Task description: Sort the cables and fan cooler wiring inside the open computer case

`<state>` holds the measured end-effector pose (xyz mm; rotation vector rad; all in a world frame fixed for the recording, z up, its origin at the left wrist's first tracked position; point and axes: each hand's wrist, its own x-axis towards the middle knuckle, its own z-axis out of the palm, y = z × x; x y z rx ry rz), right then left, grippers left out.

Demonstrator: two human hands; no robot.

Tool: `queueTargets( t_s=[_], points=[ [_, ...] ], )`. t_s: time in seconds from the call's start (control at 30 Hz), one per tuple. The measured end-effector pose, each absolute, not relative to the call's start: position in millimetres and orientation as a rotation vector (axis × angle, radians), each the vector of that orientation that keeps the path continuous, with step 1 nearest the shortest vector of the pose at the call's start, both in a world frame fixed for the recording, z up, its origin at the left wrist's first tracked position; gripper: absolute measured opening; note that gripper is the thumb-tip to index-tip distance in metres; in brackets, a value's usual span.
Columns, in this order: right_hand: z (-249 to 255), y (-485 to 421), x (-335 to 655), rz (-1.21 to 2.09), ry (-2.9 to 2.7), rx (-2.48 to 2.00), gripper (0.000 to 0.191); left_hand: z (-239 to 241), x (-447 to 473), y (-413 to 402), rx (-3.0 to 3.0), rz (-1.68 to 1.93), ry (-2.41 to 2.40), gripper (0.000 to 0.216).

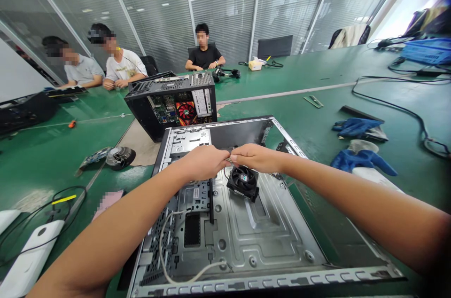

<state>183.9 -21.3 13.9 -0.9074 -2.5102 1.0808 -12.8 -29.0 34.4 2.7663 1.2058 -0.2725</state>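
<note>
My left hand [206, 161] and my right hand [257, 157] meet fingertip to fingertip over an uncovered computer case [246, 241]. Both are closed in a pinch on what looks like the thin cable of a black cooling fan [244, 180]; the fingers hide most of it. The square fan sits tilted just below my right hand, inside the case. The case lies on its side, its bare metal floor showing. A pale cable [164, 241] loops along its near left part, and a metal drive cage [197, 194] is below my left wrist.
Behind the case stands a second black computer tower [172, 100] with a red fan. Blue gloves [362, 157] lie right on the green table [268, 86]. At left are a white power strip [35, 255] and a roll of tape [120, 157]. Several people sit across the table.
</note>
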Motion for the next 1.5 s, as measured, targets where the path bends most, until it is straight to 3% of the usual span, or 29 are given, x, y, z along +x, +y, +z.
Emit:
queueTargets(
  t_s=[0.4, 0.97, 1.2, 1.5],
  points=[
    [7.1, -22.6, 185.7, 0.918, -2.541, -0.921, 0.03, 35.1, -12.3, -29.7, 2.82, -0.303, 1.193, 0.038],
    [8.5, -18.4, 187.0, 1.331, -2.498, -0.911, 0.042, 35.0, -9.0, -33.0, 2.862, -0.333, 1.163, 0.039],
    [3.5, -23.6, 183.5, 0.591, -2.752, -0.971, 0.03, 32.6, -9.5, -30.1, 2.885, -0.314, 1.216, 0.041],
    [7.3, -28.3, 183.6, 0.424, -2.843, -1.022, 0.029, 31.2, -9.2, -29.4, 2.871, -0.313, 1.221, 0.04]
  ],
)
